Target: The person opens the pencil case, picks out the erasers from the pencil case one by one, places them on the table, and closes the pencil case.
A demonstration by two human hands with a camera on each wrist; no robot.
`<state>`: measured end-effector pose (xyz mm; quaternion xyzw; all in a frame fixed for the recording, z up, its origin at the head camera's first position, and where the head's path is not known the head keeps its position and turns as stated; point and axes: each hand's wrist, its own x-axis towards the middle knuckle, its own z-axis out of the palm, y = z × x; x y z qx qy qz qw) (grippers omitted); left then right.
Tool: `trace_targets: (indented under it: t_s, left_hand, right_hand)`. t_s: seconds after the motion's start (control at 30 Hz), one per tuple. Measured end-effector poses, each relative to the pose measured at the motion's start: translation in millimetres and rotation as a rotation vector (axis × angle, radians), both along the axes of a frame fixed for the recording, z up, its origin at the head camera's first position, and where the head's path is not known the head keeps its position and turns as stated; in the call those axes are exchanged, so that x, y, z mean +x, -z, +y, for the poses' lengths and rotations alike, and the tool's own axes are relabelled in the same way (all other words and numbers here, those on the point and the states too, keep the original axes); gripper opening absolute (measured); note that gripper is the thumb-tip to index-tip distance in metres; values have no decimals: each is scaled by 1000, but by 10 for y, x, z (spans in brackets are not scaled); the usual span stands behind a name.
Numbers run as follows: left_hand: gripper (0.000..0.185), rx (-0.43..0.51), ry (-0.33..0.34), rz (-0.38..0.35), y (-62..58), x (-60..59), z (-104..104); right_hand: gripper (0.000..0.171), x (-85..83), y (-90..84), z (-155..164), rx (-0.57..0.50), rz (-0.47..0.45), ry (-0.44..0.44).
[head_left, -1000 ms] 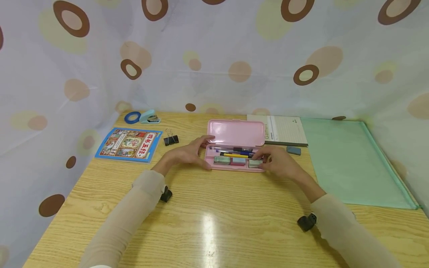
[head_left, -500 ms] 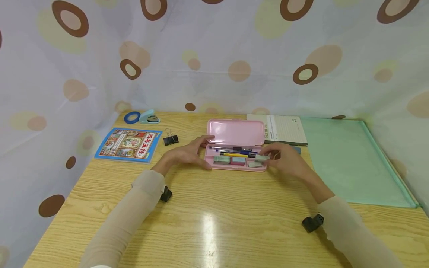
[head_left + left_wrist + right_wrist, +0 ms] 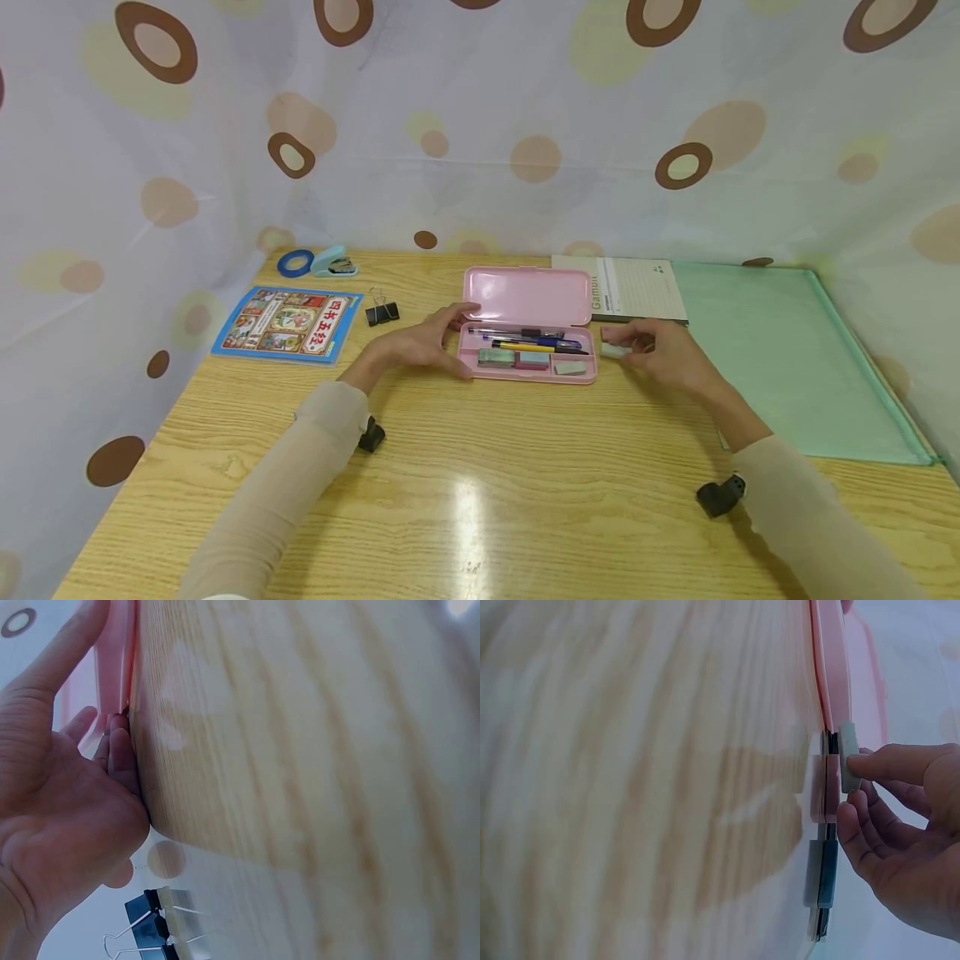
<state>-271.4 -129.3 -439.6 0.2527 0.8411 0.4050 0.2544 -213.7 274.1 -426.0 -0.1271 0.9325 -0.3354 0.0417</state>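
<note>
A pink pencil case (image 3: 527,377) lies with its lid (image 3: 528,297) folded back. My left hand (image 3: 423,342) holds its left end, thumb at the front corner and fingers by the lid; in the left wrist view the hand (image 3: 71,772) partly hides the case. To the right of the case, my right hand (image 3: 667,354) pinches a pale eraser (image 3: 848,757) between thumb and fingers, just above the table. Inside lie several pens (image 3: 525,347), a green-grey block (image 3: 497,358), a pink-and-blue block (image 3: 532,360), and another pale eraser (image 3: 570,367) in the right compartment.
Behind my right hand is a notebook (image 3: 641,287), with a green mesh pouch (image 3: 802,367) to its right. A dark blue block (image 3: 827,874) stands near that hand. Leftward are a booklet (image 3: 288,325), binder clip (image 3: 382,313), blue tape roll (image 3: 295,263) and stapler (image 3: 334,262).
My right hand has lifted the pale eraser out of the right compartment and carried it rightward past the case's edge. A second pale eraser shows where it was. My left hand has stayed put.
</note>
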Motion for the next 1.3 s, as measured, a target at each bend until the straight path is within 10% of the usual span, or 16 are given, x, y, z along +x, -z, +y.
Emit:
trace_targets:
  t_s: [0.7,1.3]
  left_hand:
    - [111,3,5,8,-26,7,5]
    - [109,2,5,-1,2,-2,7]
  right_hand:
    - [26,-16,-108,57,5,-14,-2]
    - [22,56,-45,-342,-94,9,-189]
